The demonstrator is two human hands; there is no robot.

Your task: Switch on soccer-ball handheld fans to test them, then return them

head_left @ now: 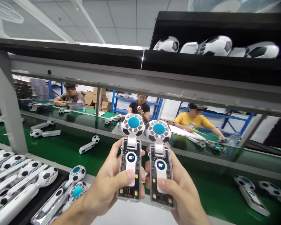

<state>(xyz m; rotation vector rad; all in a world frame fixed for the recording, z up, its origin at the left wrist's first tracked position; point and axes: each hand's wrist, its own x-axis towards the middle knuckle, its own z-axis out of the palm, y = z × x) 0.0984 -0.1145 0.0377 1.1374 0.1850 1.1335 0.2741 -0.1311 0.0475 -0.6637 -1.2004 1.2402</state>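
Observation:
My left hand [107, 181] is closed around a handheld fan [131, 157] with a soccer-ball head and blue centre. My right hand [184, 184] grips a matching handheld fan [160, 164]. Both stand upright side by side, slightly apart, hinged heads on top. Each has a clear casing over a dark circuit board, with small yellow squares and a round display that lights up, seemingly reading 80. A thumb presses on the white front strip of each. Below and left of my left hand lie two more fans with blue centres [76, 190].
A black tray [58, 178] of white soccer-ball fans is at lower left. Several fans lie along the green conveyor belt [67, 159]. A grey shelf beam [121, 73] crosses above, carrying a black box [166, 23] with more fans. Three people sit across the line.

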